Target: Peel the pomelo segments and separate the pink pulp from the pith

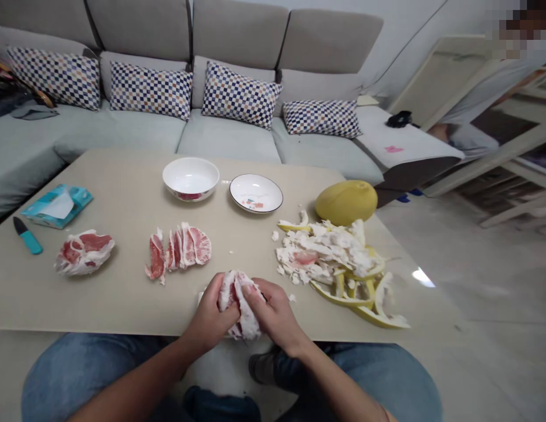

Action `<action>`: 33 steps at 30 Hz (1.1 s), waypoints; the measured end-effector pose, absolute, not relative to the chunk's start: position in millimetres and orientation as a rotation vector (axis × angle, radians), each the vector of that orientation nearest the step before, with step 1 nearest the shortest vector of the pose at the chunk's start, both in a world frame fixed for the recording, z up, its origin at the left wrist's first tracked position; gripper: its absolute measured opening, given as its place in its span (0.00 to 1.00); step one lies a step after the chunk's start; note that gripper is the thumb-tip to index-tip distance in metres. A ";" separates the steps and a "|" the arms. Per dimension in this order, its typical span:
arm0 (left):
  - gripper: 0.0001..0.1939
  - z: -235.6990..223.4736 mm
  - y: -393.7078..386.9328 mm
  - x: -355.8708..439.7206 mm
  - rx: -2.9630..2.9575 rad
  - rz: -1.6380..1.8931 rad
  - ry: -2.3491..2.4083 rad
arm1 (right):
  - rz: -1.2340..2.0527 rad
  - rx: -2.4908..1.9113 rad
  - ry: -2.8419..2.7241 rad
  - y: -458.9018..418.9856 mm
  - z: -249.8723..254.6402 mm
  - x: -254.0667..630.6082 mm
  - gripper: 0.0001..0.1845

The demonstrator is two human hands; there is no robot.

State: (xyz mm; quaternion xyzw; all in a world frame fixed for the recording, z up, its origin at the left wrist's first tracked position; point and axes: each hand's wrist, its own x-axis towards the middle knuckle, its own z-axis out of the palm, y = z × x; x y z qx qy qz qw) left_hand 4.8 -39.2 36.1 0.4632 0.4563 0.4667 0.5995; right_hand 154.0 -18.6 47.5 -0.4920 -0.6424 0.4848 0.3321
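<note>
Gripping a pomelo chunk (247, 323) over the near edge of the bench (123, 305), lower centre of the frame, the left hand (214, 312) and right hand (276, 310) flank it, equally close; its split runs roughly top to bottom, left thumb inside.

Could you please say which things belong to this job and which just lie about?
Likely job:
held pink, white-pithed fruit chunk
loose pink segments
yellow-and-white peel heap
whole yellow fruit

Apparently idle:
blue tissue pack
checkered fabric cushions

no text is legible, with blurred marks on the plate (255, 192).
</note>
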 end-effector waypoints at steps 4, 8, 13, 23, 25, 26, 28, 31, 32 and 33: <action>0.18 35.4 -38.5 4.5 1.076 1.057 1.093 | 1.462 -1.289 -1.564 -12.7 43.6 157.0 0.26; 0.22 27.9 -37.4 5.3 1.023 1.073 1.110 | 1.478 -1.284 -1.569 -11.3 44.7 162.5 0.22; 0.24 22.6 -39.1 6.6 1.035 1.151 1.263 | 1.183 -1.417 -1.666 -21.6 49.9 159.6 0.34; 0.21 24.8 -30.3 -7.9 1.000 1.027 1.009 | 1.373 -1.306 -1.607 -21.2 50.9 165.7 0.16; 0.21 28.4 -27.3 -13.4 0.936 1.006 0.918 | 1.568 -1.212 -1.477 -19.8 50.9 172.8 0.18; 0.21 30.6 -26.3 -15.9 0.895 0.990 0.871 | 1.672 -1.155 -1.396 -19.7 51.3 175.8 0.19; 0.22 34.6 -25.6 -20.3 0.823 0.936 0.782 | 1.858 -1.034 -1.240 -21.2 52.7 180.0 0.22; 0.23 36.4 -26.2 -24.2 0.715 0.839 0.706 | 2.017 -0.901 -1.054 -25.8 53.8 182.9 0.26; 0.23 35.6 -26.4 -24.8 0.675 0.815 0.688 | 2.045 -0.877 -0.999 -27.3 53.2 183.3 0.26; 0.23 34.2 -26.4 -25.0 0.636 0.801 0.671 | 2.061 -0.864 -0.948 -28.6 52.1 183.6 0.25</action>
